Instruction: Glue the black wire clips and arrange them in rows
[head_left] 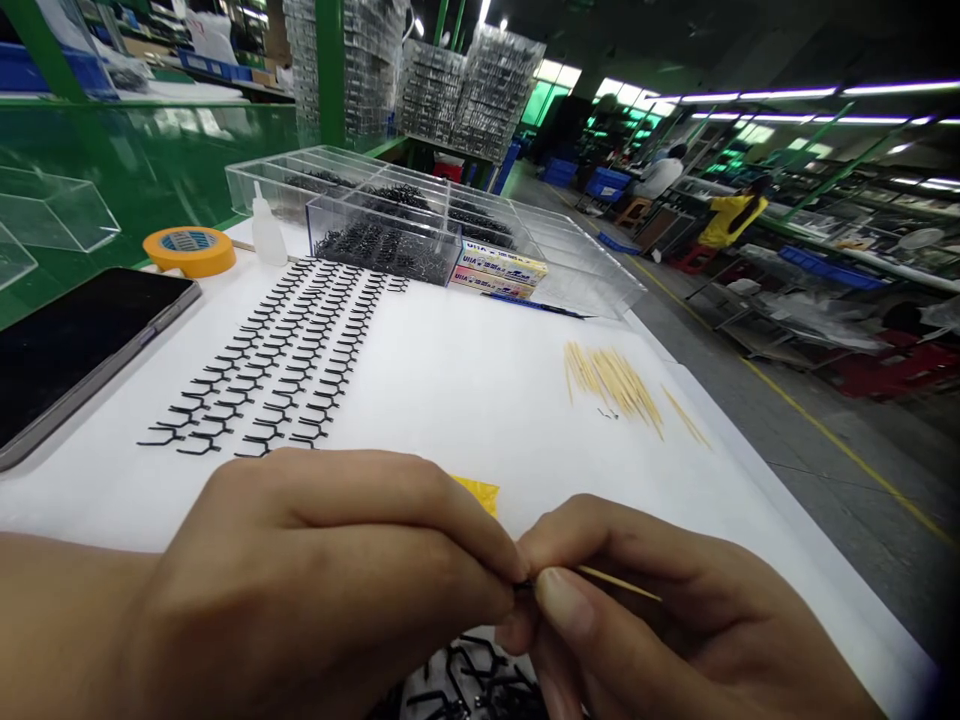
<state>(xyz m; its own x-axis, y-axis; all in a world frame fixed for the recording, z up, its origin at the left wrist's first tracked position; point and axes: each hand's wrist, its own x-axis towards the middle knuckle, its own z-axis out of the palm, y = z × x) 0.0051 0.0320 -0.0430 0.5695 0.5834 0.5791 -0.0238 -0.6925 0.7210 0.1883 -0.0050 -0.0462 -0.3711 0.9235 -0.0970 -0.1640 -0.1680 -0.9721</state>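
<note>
Fingertips together here: a tiny dark part (524, 588), nearly all hidden, is pinched where left hand (322, 570) meets right hand (667, 600), and a toothpick (626, 584) is gripped by the right. Below the hands, loose black pieces (486, 662) are cut off from view

Free passage between black hooks (300, 368) and toothpicks (619, 385) ends at cartons (491, 284).

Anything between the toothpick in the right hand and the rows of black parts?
Yes: the left hand stands between the toothpick and the rows of black parts. A yellow piece, partly hidden behind that hand, also lies on the way.
</note>
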